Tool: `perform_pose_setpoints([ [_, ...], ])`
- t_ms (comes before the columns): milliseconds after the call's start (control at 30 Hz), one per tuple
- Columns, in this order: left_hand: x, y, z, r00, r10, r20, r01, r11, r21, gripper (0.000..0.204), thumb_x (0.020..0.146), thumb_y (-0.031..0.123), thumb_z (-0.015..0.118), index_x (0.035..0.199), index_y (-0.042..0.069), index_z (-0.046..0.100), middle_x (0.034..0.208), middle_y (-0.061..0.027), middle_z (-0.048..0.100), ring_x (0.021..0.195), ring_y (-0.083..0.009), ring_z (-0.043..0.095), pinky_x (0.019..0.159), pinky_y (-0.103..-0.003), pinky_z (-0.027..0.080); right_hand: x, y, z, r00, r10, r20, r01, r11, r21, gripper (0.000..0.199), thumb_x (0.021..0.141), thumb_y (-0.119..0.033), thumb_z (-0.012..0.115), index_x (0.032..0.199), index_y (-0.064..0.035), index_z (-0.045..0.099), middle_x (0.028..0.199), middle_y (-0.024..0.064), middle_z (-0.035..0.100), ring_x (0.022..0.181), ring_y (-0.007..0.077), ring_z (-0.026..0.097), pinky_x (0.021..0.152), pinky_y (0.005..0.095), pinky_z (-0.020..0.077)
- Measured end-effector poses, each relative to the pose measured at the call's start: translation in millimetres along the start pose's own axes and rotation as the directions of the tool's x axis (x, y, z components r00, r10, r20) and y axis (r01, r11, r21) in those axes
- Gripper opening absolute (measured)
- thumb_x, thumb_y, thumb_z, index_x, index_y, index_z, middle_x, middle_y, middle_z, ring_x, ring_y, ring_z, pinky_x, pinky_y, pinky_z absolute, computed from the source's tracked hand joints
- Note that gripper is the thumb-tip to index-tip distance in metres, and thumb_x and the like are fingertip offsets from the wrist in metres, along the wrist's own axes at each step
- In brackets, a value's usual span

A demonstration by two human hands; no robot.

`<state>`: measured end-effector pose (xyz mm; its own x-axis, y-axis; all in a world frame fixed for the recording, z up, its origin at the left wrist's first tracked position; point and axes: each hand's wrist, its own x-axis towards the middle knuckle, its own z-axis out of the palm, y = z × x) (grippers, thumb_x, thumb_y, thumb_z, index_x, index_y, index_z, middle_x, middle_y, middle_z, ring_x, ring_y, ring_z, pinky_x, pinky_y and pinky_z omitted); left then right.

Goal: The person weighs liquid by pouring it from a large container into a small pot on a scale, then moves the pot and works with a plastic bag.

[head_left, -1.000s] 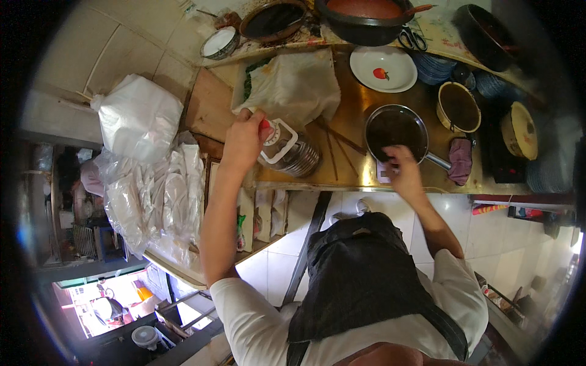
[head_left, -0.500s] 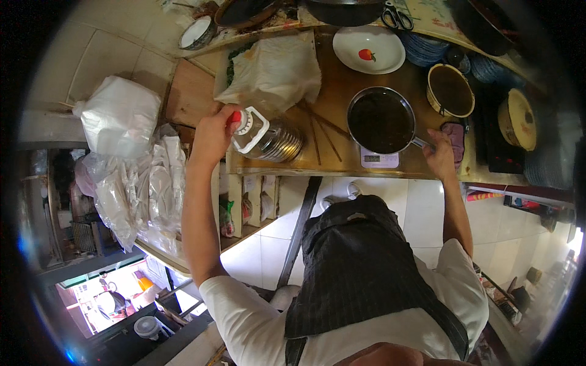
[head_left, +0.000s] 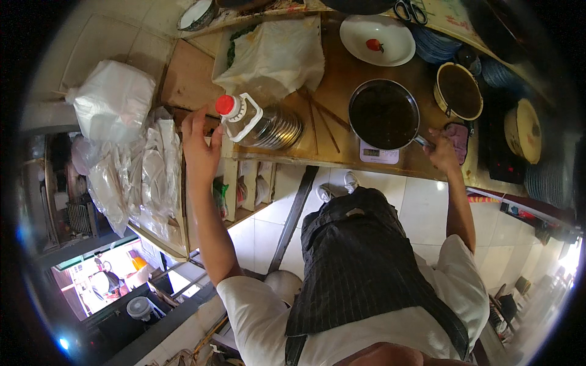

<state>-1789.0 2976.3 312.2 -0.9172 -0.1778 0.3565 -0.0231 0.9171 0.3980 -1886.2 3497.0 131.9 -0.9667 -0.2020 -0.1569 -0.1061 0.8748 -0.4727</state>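
Observation:
A large clear plastic bottle (head_left: 282, 130) with a red cap (head_left: 225, 105) and white handle stands at the counter's left front. Just left of its cap is my left hand (head_left: 203, 141), fingers spread, holding nothing. My right hand (head_left: 442, 150) is closed around the handle of a round metal pan (head_left: 383, 114) with dark contents. Beneath the pan sits a small white digital scale (head_left: 378, 152), its display showing at the front edge. A folded purple cloth (head_left: 456, 139) lies beside my right hand.
Chopsticks (head_left: 323, 125) lie between bottle and pan. Behind are a cloth-covered tray (head_left: 281, 52), a white bowl (head_left: 369, 52) with a red fruit design and stacked blue dishes (head_left: 436, 46). A yellow-rimmed pot (head_left: 458, 91) stands right of the pan. Plastic bags (head_left: 131, 177) hang at the left.
My left hand has let go of the bottle's red cap and moved slightly left and down, its fingers opening. My right hand stays on the pan handle. The whole view has shifted a little.

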Motion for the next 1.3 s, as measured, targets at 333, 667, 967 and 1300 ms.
perform_pose_setpoints([
  [333,-90,-30,22,0.948,-0.293,-0.12,0.282,0.954,-0.104,0.037,0.084,0.007,0.061,0.119,0.003,0.052,0.112,-0.0163,0.054,0.093,-0.027,0.057,0.074,-0.035,0.05,12,-29,-15,0.997,-0.079,-0.021,0.077,0.994,-0.072,0.051,0.073,-0.012,0.067,0.12,0.0002,0.052,0.119,0.0232,0.052,0.111,0.0389,0.05,0.094,0.0426,0.0415],
  [667,-238,-61,106,0.793,-0.608,-0.046,0.579,0.774,-0.255,0.024,0.081,0.003,0.064,0.105,0.003,0.06,0.093,-0.0116,0.062,0.074,-0.0189,0.063,0.064,-0.03,0.052,-6,-141,10,0.92,-0.364,-0.145,0.387,0.902,0.193,0.035,0.078,-0.003,0.061,0.113,-0.0034,0.056,0.111,0.0191,0.057,0.104,0.0362,0.054,0.089,0.0416,0.044],
  [967,-319,-41,88,0.673,-0.739,-0.011,0.718,0.657,-0.229,0.013,0.082,0.005,0.06,0.094,0.0,0.064,0.089,-0.0145,0.063,0.073,-0.0256,0.063,0.067,-0.033,0.052,-78,-302,98,0.571,-0.78,0.257,0.549,0.595,0.586,0.031,0.075,-0.001,0.062,0.106,-0.0013,0.057,0.101,0.0145,0.06,0.093,0.0307,0.059,0.084,0.0373,0.0469],
  [1300,-367,-114,-26,0.495,-0.762,-0.418,0.634,0.646,-0.425,0.01,0.084,0.003,0.059,0.094,0.002,0.063,0.083,-0.0115,0.063,0.068,-0.0187,0.06,0.06,-0.029,0.049,-134,-531,229,0.462,-0.847,0.262,0.323,0.436,0.84,0.031,0.083,-0.018,0.065,0.106,0.0019,0.057,0.09,0.014,0.065,0.085,0.0198,0.064,0.076,0.0327,0.0507],
])
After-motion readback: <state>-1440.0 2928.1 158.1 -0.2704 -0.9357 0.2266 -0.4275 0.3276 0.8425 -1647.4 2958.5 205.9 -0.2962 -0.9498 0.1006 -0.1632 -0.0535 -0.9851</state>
